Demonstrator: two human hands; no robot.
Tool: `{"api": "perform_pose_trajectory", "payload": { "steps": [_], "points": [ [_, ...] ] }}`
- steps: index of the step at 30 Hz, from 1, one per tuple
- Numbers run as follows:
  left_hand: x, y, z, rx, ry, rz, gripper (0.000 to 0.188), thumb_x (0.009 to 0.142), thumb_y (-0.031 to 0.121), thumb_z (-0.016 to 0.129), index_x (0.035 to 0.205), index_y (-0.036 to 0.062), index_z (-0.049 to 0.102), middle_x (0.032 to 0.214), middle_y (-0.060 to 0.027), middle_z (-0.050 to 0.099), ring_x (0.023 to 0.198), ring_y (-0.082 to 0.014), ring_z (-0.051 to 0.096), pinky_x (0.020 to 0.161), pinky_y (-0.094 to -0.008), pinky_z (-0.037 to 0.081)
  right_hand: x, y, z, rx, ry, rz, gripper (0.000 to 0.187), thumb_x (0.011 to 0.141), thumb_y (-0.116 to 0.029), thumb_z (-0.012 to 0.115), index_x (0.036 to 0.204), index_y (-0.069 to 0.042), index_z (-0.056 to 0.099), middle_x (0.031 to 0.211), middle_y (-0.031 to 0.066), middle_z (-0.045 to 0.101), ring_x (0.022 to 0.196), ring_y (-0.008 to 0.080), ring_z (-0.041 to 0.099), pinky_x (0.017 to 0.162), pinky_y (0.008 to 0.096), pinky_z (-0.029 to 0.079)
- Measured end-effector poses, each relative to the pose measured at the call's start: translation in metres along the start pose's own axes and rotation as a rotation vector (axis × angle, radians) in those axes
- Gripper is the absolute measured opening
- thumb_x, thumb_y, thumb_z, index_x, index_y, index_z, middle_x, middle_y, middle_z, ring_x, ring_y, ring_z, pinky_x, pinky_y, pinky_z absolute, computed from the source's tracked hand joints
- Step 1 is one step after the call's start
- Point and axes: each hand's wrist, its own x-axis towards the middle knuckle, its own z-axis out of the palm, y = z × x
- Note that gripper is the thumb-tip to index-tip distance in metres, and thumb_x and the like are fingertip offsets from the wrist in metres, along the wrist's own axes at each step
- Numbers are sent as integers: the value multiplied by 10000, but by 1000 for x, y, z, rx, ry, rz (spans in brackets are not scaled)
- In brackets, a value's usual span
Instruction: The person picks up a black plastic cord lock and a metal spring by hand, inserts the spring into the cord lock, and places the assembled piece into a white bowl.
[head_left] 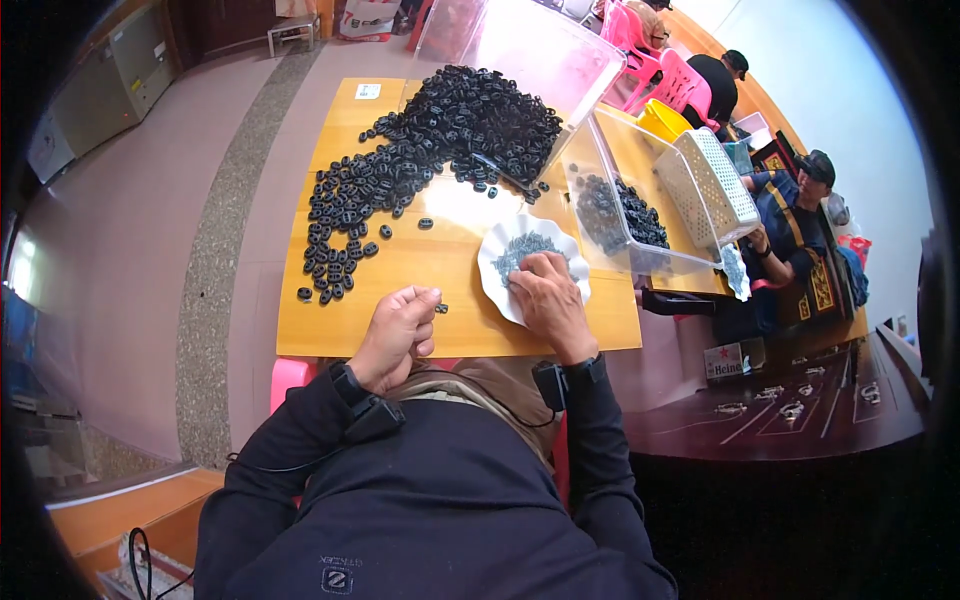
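My left hand (402, 328) is closed over the front edge of the wooden table, thumb and forefinger pinched. At its fingertips a small black oval two-holed piece (441, 309) sticks out. My right hand (545, 296) reaches into a white scalloped dish (497, 294), fingers drawn together among many tiny grey-blue pieces (522, 246). Whatever those fingers pinch is hidden. Beyond both hands spreads a large heap of black oval two-holed pieces (480, 118), thinning to scattered single ones at the left.
A clear plastic bin (660, 262) with more black pieces stands right of the dish, beside a white perforated basket (715, 185). Another clear container (590, 60) lies tipped behind the heap. Further right sits a person in a dark cap (815, 170); pink chairs (680, 85) stand behind.
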Motion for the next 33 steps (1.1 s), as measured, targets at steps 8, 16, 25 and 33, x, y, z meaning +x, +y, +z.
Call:
{"api": "perform_pose_trajectory", "payload": {
  "steps": [8, 16, 25, 33],
  "points": [
    [1, -1, -2, -5, -13, 2, 140, 954, 212, 592, 879, 110, 534, 629, 90, 370, 473, -18, 293, 436, -203, 312, 3, 7, 5, -72, -35, -97, 58, 789, -105, 647, 796, -50, 662, 957, 74, 601, 1033, 287, 540, 853, 377, 465],
    [2, -5, -5, -1, -17, -7, 123, 956, 204, 583, 870, 135, 529, 657, 85, 375, 489, -22, 295, 429, -198, 289, 21, 9, -6, -115, -207, -165, 78, 753, -96, 621, 711, -58, 676, 878, 64, 606, 951, 274, 541, 824, 362, 466],
    [0, -3, -3, 1, -13, 2, 123, 957, 201, 582, 868, 135, 529, 644, 90, 364, 490, -23, 292, 431, -195, 289, 42, 6, -6, -113, -378, -137, 101, 675, -78, 580, 636, -21, 654, 808, 106, 624, 884, 293, 566, 815, 378, 477],
    [2, -3, -3, -21, 2, 3, 138, 950, 192, 602, 869, 91, 557, 600, 86, 383, 443, -17, 302, 408, -199, 313, 34, 11, -9, -65, -278, -86, 99, 668, -99, 612, 606, -23, 623, 800, 95, 639, 827, 288, 588, 746, 367, 493]
  ]
}}
